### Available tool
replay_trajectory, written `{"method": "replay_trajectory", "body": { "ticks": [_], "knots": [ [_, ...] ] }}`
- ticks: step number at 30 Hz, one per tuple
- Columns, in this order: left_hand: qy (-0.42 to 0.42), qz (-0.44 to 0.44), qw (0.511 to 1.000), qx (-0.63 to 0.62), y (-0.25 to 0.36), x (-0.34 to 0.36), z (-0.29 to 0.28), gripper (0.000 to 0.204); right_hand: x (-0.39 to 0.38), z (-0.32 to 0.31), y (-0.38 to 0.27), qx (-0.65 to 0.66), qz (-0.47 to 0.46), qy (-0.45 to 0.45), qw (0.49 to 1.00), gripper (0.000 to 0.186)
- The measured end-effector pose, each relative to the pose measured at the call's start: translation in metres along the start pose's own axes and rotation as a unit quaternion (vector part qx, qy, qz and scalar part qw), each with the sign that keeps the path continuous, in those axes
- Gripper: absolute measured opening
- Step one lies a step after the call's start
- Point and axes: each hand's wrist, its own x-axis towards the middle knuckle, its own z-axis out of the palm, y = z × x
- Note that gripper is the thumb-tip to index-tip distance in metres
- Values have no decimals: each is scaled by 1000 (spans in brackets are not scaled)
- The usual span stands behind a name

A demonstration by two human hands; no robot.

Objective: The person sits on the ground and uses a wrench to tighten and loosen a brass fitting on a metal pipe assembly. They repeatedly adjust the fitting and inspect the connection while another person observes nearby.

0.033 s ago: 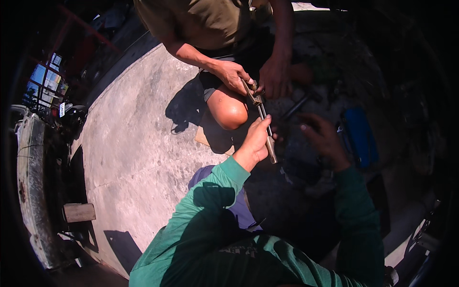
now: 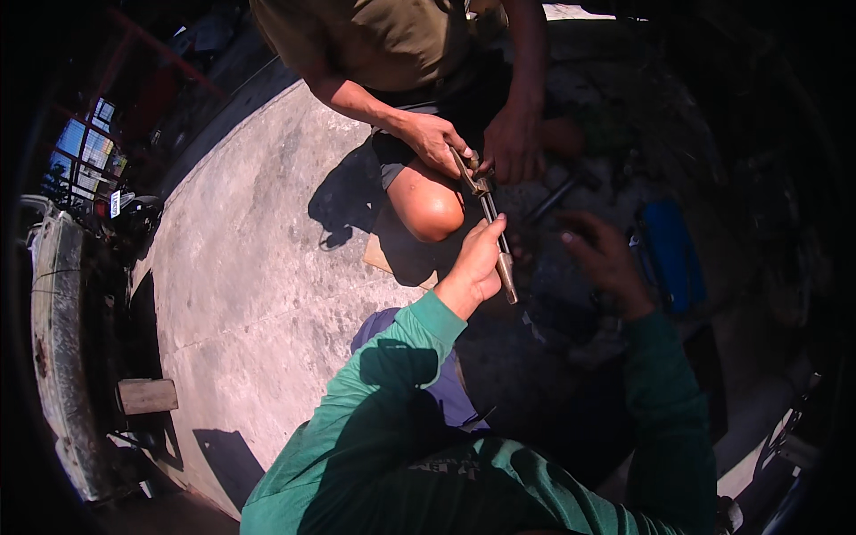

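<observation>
My left hand (image 2: 476,267) is wrapped round a slim metal rod (image 2: 489,207) with a thicker lower end. Its far end is held by a co-worker, whose left-side hand (image 2: 435,143) grips a flat metal piece against it; the other hand (image 2: 513,147) touches a small part there. In the shade to the right is my right hand (image 2: 604,259), apart from the rod, fingers loosely spread and nothing visible in them. Beyond it lies a dark hammer-like tool (image 2: 557,196).
A blue case (image 2: 670,256) lies right of my right hand. Concrete floor (image 2: 259,241) spreads out at the left, with a wooden block (image 2: 148,396) and a long worn metal panel (image 2: 62,348) along its edge. Cardboard (image 2: 378,254) lies by the co-worker's knee.
</observation>
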Motion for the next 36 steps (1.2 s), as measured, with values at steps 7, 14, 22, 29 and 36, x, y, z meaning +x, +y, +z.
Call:
{"method": "replay_trajectory", "body": {
  "ticks": [7,14,22,29,36],
  "knots": [
    [-53,14,998,-15,-5,8,-9,18,0,-3,6,-11,37,5,999,39],
    [-59,1,997,-40,0,2,-3,17,2,-8,23,-42,51,-2,998,42],
    [-45,20,999,6,1,-3,5,12,5,-7,27,-65,38,-22,997,34],
    [-21,31,998,47,-1,-2,8,9,6,-4,26,-85,47,-24,995,35],
    [44,61,994,75,-11,1,15,8,15,3,27,-88,92,-35,991,36]
  ]
}}
